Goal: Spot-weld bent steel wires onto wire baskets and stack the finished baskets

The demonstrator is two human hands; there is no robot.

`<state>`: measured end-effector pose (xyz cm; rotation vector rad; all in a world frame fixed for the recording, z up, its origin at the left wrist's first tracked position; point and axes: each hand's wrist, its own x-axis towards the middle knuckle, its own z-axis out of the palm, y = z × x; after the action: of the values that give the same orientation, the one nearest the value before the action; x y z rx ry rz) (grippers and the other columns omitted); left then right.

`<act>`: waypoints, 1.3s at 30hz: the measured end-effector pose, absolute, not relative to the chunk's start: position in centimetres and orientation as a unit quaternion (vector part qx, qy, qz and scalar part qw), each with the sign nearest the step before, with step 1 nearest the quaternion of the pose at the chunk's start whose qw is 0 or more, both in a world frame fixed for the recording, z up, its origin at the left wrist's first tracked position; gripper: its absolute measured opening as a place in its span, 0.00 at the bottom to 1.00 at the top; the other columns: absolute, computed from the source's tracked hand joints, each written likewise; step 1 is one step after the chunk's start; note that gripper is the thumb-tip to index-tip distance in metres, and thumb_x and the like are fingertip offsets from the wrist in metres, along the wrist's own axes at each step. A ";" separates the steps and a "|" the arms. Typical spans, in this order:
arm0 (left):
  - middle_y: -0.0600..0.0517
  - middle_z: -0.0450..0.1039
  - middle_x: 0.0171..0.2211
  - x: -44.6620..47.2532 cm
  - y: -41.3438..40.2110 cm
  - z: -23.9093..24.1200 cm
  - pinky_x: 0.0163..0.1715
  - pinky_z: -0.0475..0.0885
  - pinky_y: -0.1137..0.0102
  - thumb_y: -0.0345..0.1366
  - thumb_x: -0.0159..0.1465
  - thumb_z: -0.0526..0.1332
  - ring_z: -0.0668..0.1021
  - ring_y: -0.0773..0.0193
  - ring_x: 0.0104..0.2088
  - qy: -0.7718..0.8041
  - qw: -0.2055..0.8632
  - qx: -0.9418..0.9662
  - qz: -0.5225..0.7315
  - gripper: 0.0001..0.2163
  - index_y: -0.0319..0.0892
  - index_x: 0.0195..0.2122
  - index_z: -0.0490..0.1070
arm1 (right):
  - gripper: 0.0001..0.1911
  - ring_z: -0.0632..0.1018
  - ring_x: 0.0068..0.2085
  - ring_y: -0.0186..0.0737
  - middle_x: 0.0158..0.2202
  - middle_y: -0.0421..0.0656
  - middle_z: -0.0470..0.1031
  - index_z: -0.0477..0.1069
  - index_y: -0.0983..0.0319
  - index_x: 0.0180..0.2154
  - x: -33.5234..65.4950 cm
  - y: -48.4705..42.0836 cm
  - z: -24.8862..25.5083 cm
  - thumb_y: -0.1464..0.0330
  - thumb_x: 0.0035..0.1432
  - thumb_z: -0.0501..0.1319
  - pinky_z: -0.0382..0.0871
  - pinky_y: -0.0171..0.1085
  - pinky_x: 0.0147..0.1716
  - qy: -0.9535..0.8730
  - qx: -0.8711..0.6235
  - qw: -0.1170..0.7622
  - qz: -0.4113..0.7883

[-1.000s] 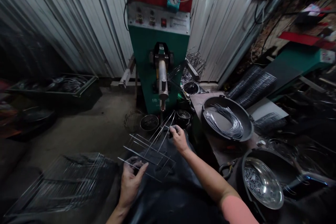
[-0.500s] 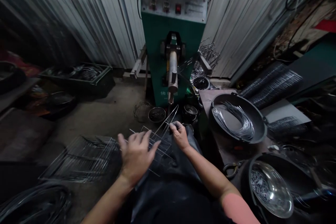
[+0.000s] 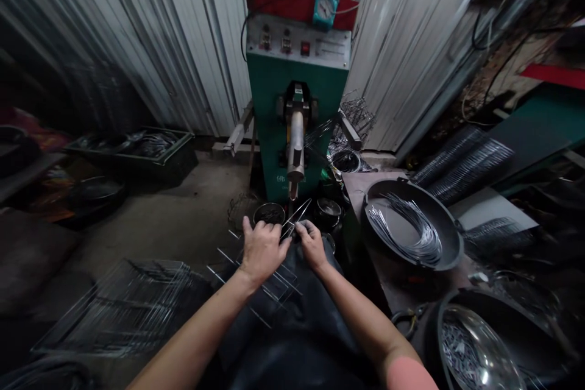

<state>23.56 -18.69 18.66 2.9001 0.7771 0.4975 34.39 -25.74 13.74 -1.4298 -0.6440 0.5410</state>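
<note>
A wire grid frame of thin steel rods (image 3: pixel 278 285) lies across my lap, and its long rods run forward between my hands towards the welder. My left hand (image 3: pixel 262 250) is curled over the rods at the frame's far part, close to my right hand (image 3: pixel 312 245). The right fingers pinch the rod ends (image 3: pixel 292 219) just below the welder's lower electrode (image 3: pixel 292 192). A dark apron (image 3: pixel 283 347) covers my lap beneath the frame.
A green spot-welding machine (image 3: pixel 297 97) stands ahead between corrugated metal sheets. A small bowl of wire pieces (image 3: pixel 269 213) sits near my hands. To the right are a dark wok of bent wires (image 3: pixel 411 225) and a steel bowl of short pieces (image 3: pixel 475 347). Stacked wire frames (image 3: pixel 123 311) lie on the left.
My left hand has come in from the side and closed over the frame beside my right hand. The frame has turned flatter, with its rod ends nearer the electrode.
</note>
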 end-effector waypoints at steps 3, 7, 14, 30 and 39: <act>0.40 0.74 0.29 24.6 -17.7 18.9 0.51 0.52 0.45 0.42 0.59 0.55 0.72 0.47 0.37 0.242 0.048 0.957 0.152 0.12 0.38 0.31 0.72 | 0.14 0.63 0.27 0.33 0.22 0.37 0.62 0.63 0.61 0.23 35.2 -24.9 13.3 0.58 0.52 0.56 0.60 0.31 0.28 -0.275 -0.626 0.687 0.245; 0.39 0.74 0.31 25.6 -16.8 19.1 0.50 0.54 0.46 0.41 0.59 0.55 0.72 0.46 0.39 0.233 0.051 0.962 0.135 0.12 0.37 0.32 0.73 | 0.16 0.63 0.25 0.32 0.22 0.36 0.62 0.62 0.61 0.23 36.0 -24.0 12.5 0.57 0.52 0.56 0.59 0.31 0.28 -0.252 -0.603 0.711 0.259; 0.39 0.74 0.31 26.9 -16.2 18.8 0.51 0.52 0.46 0.40 0.58 0.56 0.72 0.45 0.40 0.240 0.056 0.961 0.125 0.11 0.37 0.33 0.72 | 0.16 0.63 0.25 0.32 0.21 0.36 0.61 0.61 0.61 0.22 36.8 -23.2 12.2 0.57 0.52 0.56 0.59 0.31 0.28 -0.244 -0.611 0.716 0.234; 0.36 0.74 0.34 29.1 -14.5 19.9 0.51 0.49 0.43 0.37 0.58 0.58 0.71 0.44 0.42 0.215 0.038 0.973 0.080 0.10 0.36 0.34 0.73 | 0.16 0.62 0.22 0.30 0.19 0.35 0.60 0.60 0.61 0.22 38.3 -21.2 12.3 0.56 0.48 0.57 0.59 0.31 0.24 -0.210 -0.601 0.735 0.232; 0.37 0.74 0.33 29.7 -14.0 19.5 0.50 0.51 0.44 0.38 0.58 0.58 0.71 0.44 0.41 0.215 0.050 0.971 0.091 0.10 0.37 0.31 0.74 | 0.16 0.64 0.22 0.30 0.19 0.36 0.62 0.61 0.61 0.21 38.6 -21.0 12.6 0.56 0.48 0.57 0.60 0.31 0.23 -0.213 -0.592 0.739 0.241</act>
<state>29.70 -14.00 19.53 2.9575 0.6541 0.2758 38.57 -21.01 12.56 -1.2987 -0.4675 0.5295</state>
